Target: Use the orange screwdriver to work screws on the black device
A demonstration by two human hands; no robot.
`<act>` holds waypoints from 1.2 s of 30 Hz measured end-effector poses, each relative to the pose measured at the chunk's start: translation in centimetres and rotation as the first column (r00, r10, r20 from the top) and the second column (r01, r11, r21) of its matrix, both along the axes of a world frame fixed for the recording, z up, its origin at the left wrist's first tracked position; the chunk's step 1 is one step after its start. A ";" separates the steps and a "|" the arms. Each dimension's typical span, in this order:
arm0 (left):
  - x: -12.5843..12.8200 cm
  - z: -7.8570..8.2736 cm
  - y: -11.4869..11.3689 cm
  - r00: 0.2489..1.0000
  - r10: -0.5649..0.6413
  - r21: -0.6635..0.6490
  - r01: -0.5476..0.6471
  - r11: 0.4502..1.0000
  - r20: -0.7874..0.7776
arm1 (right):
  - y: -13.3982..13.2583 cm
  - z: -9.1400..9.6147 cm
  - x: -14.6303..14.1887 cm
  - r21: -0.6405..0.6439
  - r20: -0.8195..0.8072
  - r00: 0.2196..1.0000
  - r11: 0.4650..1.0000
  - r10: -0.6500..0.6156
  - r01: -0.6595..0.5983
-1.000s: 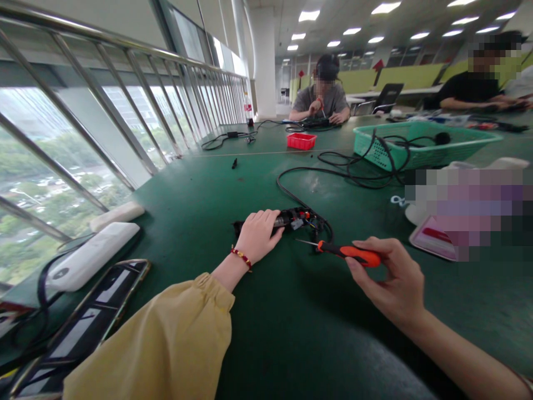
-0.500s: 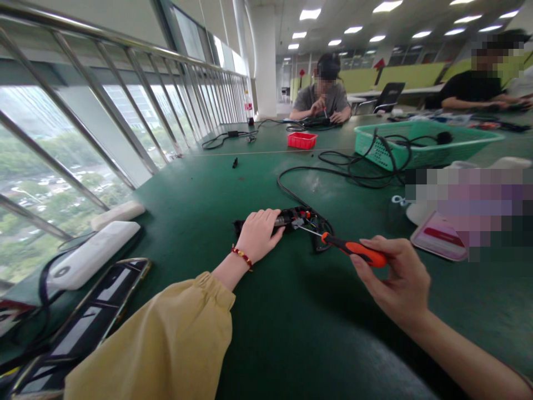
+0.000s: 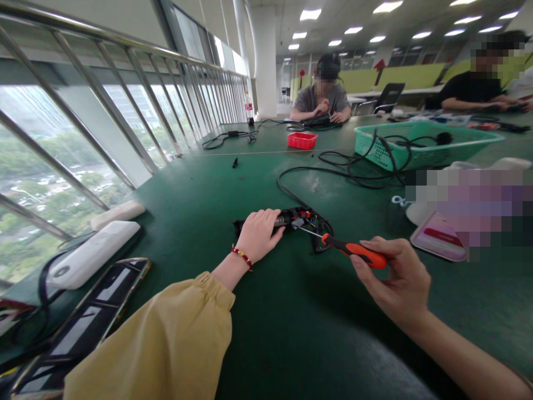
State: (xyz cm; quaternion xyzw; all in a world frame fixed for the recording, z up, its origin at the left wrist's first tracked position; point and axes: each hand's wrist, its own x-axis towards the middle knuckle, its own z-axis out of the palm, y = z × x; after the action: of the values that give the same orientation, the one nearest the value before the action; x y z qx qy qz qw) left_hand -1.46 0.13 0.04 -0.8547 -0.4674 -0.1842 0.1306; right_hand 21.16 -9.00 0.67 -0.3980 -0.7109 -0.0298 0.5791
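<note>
Grasping a long black device with 1 opened end [image 3: 288, 218], the person's left hand [image 3: 257, 236] lies across its body, with the fingers over the top and the thumb along the near side. On this wrist there is a bracelet of dark red and gold beads [image 3: 241, 255], and a loose yellow cloth sleeve [image 3: 166, 333] covers the arm. The device lies on the green smooth table [image 3: 275, 322], in front of the person, and its opened end, which points to the right, shows small coloured wires and a grey part [image 3: 297, 223].

The right hand [image 3: 402, 280] grips a screwdriver with an orange and black handle [image 3: 360, 252], holding it between the thumb and the bent fingers. The thin metal shaft slants toward the left, and its tip is at the grey part; whether it truly touches, one cannot tell. A thin black cable [image 3: 300, 168] runs in a curve behind the device. Farther away stand a small red plastic box [image 3: 302, 142] and a green plastic basket with holes [image 3: 377, 149]. Behind the red box, 1 co-worker [image 3: 320, 103] sits at the table.
</note>
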 end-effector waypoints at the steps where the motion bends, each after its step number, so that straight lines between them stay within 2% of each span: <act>1: 0.0 0.0 0.0 1.000 -0.002 0.000 0.002 1.000 0.000 | 0.0 0.0 0.0 0.004 0.001 1.000 1.000 -0.004 0.004; 10: 0.1 0.0 0.0 1.000 0.003 0.002 -0.003 1.000 -0.003 | 0.2 -0.5 0.1 -0.036 -0.008 1.000 0.999 -0.012 0.012; 30: 0.0 0.1 0.0 1.000 0.004 -0.006 -0.004 1.000 0.001 | 0.1 -0.4 0.1 -0.039 -0.034 0.999 0.999 0.022 -0.023; 36: 0.0 0.1 -0.1 1.000 0.002 -0.010 -0.002 1.000 0.003 | 0.1 -0.3 0.1 -0.042 -0.020 1.000 0.999 -0.012 0.011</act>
State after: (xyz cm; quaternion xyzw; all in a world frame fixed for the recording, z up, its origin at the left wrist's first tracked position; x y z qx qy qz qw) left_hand -1.42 0.06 0.16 -0.8545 -0.4696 -0.1830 0.1257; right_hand 21.23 -8.88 0.36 -0.4143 -0.7033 -0.0142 0.5775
